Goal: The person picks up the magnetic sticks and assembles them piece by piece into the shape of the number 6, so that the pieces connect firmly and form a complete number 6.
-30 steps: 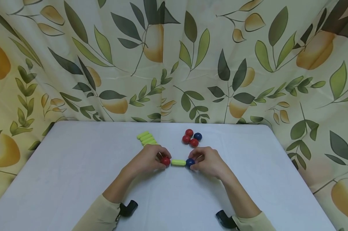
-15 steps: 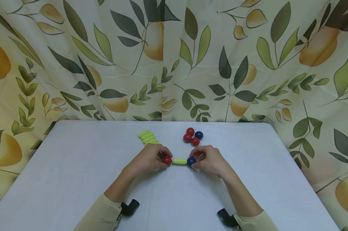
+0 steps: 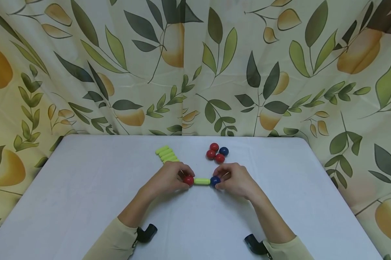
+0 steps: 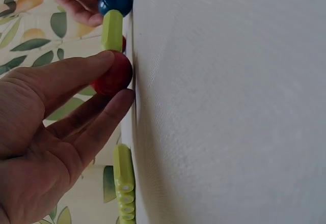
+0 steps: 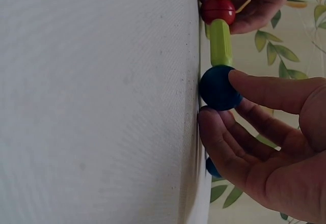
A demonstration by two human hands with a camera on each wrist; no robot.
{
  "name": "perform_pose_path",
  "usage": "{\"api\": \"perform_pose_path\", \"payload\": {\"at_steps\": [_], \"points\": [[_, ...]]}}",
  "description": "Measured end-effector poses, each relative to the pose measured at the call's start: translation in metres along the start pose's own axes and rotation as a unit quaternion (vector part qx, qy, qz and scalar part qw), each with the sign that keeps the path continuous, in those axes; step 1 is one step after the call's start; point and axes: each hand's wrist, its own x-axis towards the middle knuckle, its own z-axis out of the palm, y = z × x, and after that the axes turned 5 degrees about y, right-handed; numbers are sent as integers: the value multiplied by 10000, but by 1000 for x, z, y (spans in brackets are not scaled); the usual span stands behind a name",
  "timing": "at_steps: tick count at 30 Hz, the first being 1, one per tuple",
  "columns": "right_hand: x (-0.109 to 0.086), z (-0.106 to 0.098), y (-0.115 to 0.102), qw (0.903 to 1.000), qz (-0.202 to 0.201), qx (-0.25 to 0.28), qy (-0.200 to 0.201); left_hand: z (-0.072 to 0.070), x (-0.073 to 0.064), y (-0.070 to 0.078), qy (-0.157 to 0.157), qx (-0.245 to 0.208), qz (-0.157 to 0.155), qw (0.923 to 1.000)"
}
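At the table's middle a yellow-green ribbed rod (image 3: 202,181) lies between a red ball (image 3: 188,180) and a blue ball (image 3: 215,181). My left hand (image 3: 170,177) pinches the red ball between thumb and fingers. On the other side the blue ball is held by my right hand (image 3: 235,180) in the same manner. Both wrist views show the rod's ends meeting the balls: the red ball (image 4: 114,74) at one end, the blue ball (image 5: 220,87) at the other. The three pieces form a straight line close over the white cloth.
Several yellow-green rods (image 3: 167,154) lie side by side behind my left hand. Beyond my right hand sit three loose red balls (image 3: 210,155) and another blue ball (image 3: 224,151). The white table (image 3: 85,187) ends at a leaf-patterned curtain (image 3: 195,72).
The red ball has come up against the rod's left end, closing a small gap. Both hands keep their grip, and the whole view has shifted slightly.
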Motion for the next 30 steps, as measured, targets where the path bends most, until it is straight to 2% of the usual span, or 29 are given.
{"api": "perform_pose_path", "payload": {"at_steps": [24,30], "points": [[0,0,0,9999,86,-74,-2,0,1,-1,-117,-124,-72,9998],[2,0,0,9999,112,-52,-46,-5,0,-2,-207,-135,-145,9996]]}}
